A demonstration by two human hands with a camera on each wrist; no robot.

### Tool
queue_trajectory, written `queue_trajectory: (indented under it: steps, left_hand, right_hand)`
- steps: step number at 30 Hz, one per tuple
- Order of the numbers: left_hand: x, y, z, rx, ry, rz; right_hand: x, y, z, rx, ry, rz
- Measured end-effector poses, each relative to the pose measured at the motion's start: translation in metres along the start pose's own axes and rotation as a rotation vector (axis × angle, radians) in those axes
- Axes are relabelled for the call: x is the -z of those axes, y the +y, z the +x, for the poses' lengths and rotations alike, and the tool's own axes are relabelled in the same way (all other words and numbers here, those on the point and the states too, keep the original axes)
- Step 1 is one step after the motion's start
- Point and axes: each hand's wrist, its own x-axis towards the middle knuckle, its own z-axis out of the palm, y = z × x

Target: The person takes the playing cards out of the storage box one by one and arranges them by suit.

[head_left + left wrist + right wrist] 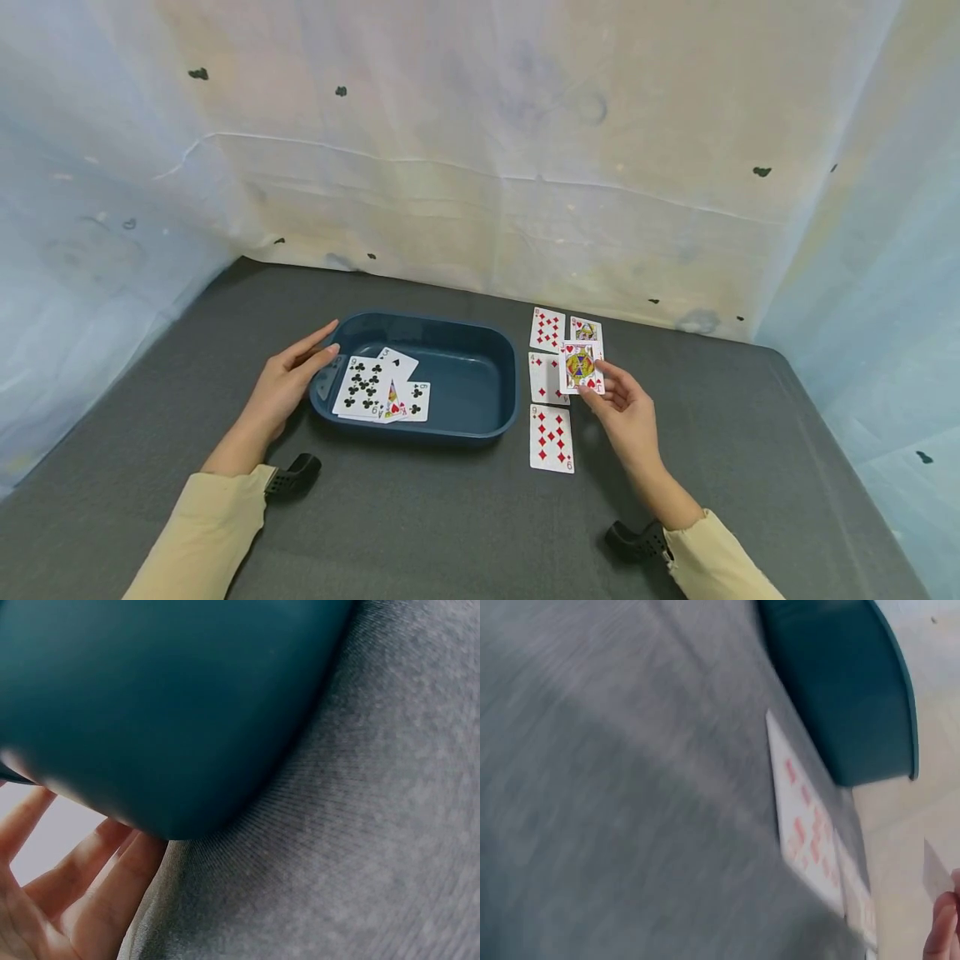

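A jack of hearts (579, 367) is pinched between the thumb and fingers of my right hand (624, 408), above the right-hand cards. It partly covers a red face card (586, 327) and a diamond card (542, 377). On the left, my left hand (281, 387) touches the handle end of a dark blue plastic tub (480, 333), its fingers fairly straight. In the left wrist view, fingers (124, 881) lie against the tub's outer wall. Inside the tub, a clubs card (363, 387) overlaps a spade card (399, 362), a face card and another clubs card (417, 402).
Another diamond card (547, 329) lies at the back of the group, and a nine of diamonds (551, 439) nearest the front. All rest on a dark grey cloth surface (450, 517). Pale, patterned sheets (480, 208) hang at the back and both sides.
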Motion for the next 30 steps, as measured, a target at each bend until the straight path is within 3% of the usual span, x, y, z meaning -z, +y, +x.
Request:
queue_trajectory:
  steps: [10,18,23,30]
  left_hand:
    - [0.000,0.000,0.001,0.008,0.003,0.002]
    - [0.000,0.000,0.001,0.011,0.007,0.010]
    - [0.000,0.000,0.001,0.013,0.010,0.016]
    - [0.000,0.000,0.001,0.014,0.004,0.013]
  right_hand:
    - [0.014,0.024,0.006,-0.114,-0.013,-0.133]
    - [0.019,0.027,0.009,-0.179,-0.070,-0.197]
    - [0.022,0.023,0.014,-0.138,-0.138,-0.374]
    - [0.030,0.020,0.027,0.030,-0.330,-0.599]
